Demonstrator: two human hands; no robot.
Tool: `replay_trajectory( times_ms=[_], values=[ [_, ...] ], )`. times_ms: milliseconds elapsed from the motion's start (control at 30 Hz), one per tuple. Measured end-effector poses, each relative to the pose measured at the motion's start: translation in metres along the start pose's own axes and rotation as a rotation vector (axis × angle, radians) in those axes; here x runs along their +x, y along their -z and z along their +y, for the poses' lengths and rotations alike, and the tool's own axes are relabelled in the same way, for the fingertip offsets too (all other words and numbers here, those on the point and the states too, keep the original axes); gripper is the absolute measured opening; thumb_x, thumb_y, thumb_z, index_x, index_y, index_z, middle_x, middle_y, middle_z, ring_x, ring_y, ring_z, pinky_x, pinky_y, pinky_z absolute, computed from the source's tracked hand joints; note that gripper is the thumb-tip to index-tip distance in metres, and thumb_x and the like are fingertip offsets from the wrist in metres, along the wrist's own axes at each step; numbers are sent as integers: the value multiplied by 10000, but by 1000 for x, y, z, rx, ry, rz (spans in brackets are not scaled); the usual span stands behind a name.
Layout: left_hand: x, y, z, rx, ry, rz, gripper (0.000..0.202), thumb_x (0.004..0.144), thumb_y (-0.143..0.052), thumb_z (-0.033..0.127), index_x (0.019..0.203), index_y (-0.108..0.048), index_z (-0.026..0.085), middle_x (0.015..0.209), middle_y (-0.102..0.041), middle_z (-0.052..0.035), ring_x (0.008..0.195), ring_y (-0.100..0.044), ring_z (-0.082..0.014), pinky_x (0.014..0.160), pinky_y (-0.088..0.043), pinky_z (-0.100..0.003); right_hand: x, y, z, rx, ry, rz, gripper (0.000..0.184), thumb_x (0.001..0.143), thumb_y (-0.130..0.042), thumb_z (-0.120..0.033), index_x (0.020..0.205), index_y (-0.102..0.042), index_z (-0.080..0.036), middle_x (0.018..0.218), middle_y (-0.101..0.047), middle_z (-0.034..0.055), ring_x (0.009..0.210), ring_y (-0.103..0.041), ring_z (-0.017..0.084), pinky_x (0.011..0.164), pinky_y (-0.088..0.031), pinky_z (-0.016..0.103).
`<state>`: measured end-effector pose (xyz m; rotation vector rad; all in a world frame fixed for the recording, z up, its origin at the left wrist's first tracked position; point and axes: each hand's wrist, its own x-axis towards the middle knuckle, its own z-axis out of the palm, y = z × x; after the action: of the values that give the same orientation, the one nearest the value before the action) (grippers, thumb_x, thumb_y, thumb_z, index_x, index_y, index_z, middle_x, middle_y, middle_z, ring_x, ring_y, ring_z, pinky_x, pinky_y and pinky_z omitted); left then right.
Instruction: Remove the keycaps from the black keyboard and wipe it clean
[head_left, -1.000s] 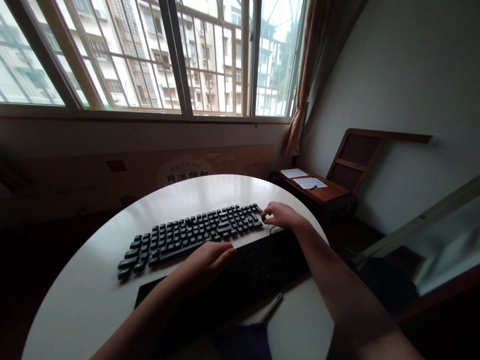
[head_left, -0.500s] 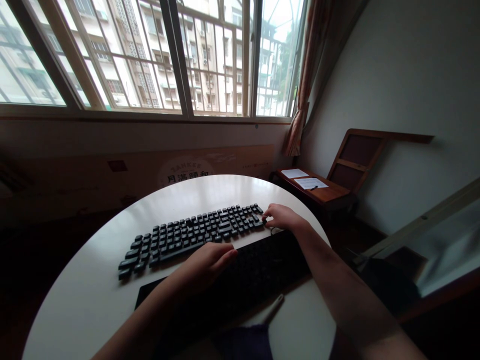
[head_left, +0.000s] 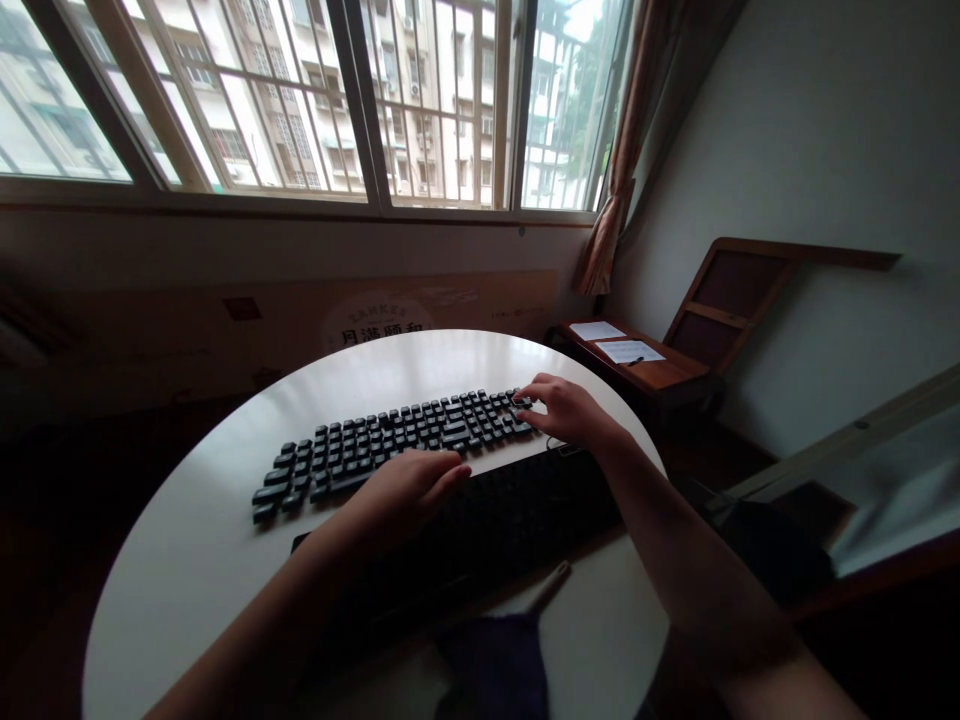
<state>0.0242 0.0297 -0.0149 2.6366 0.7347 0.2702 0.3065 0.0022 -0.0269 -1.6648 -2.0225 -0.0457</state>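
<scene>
Black keycaps (head_left: 360,445) stand in keyboard-like rows on the white round table (head_left: 172,570). At the right end of the rows, the thumb and forefinger of my right hand (head_left: 566,410) close around a keycap (head_left: 523,402); its other fingers are partly hidden. A long black keyboard (head_left: 517,510) lies in front of the rows, its surface too dark to read. My left hand (head_left: 412,485) rests over its far edge, fingers loosely extended and thumb slightly apart. Beneath my right wrist, a thin wire loop (head_left: 564,448) lies on the table.
Near the front edge lie a narrow handle-like stick (head_left: 553,585) and something dark purple (head_left: 502,650). A wooden chair (head_left: 675,370) with papers (head_left: 630,352) and a pen stands beyond the table, at right. Windows (head_left: 442,110) and a curtain (head_left: 611,215) are behind.
My right hand has moved left and away from me, from beside the row ends onto the end keycaps. My left hand stays over the keyboard. The view has tilted slightly.
</scene>
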Motion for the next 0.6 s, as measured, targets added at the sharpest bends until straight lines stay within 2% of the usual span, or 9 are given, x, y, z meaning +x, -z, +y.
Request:
replay_trajectory(
  times_ms=[33,133,200,267,400,533,600],
  values=[
    [-2,3,1,34,10,38,431,1004,-306,485,728,-470,197,683,-552,1,632,-513,-158,616,-341,-262,-3,0,-15,10,46,16,227,877,-674,-289,1087,-708,-210,1008,-677,52,871,-627,184,756,-427,273],
    [-9,14,9,114,31,108,358,986,-379,449,772,-515,196,732,-608,-12,663,-548,-168,625,-353,-261,-14,-5,-61,54,154,-42,192,876,-662,-260,1056,-634,-198,877,-679,29,785,-609,182,672,-380,264],
    [-14,19,15,159,23,91,333,968,-447,459,797,-548,193,758,-642,-19,668,-569,-169,613,-355,-257,-23,-11,-86,59,201,-120,159,876,-645,-242,1021,-603,-193,843,-681,30,723,-594,178,619,-332,264],
    [-18,21,21,197,-8,49,308,951,-508,459,821,-580,189,788,-670,-27,680,-593,-172,600,-359,-254,-28,-16,-101,69,211,-182,98,879,-632,-230,952,-588,-183,816,-678,39,697,-587,178,599,-304,265],
    [-22,17,29,235,-68,-24,228,973,-504,386,920,-627,202,896,-717,-28,775,-657,-193,641,-400,-262,-32,-19,-106,147,160,-204,97,859,-657,-211,870,-565,-185,755,-654,20,668,-572,165,586,-301,256],
    [-22,12,29,282,-33,-41,285,1010,-424,398,953,-623,202,908,-721,-32,804,-668,-217,671,-422,-288,-32,-18,-99,250,161,-203,129,862,-678,-213,937,-576,-186,814,-666,17,703,-595,166,627,-377,256],
    [-23,13,24,280,-21,-37,279,1013,-406,373,937,-608,197,903,-712,-33,788,-656,-211,666,-420,-290,-33,-14,-97,274,218,-154,158,882,-663,-216,1013,-583,-182,910,-681,44,806,-621,193,714,-437,287]
  ],
)
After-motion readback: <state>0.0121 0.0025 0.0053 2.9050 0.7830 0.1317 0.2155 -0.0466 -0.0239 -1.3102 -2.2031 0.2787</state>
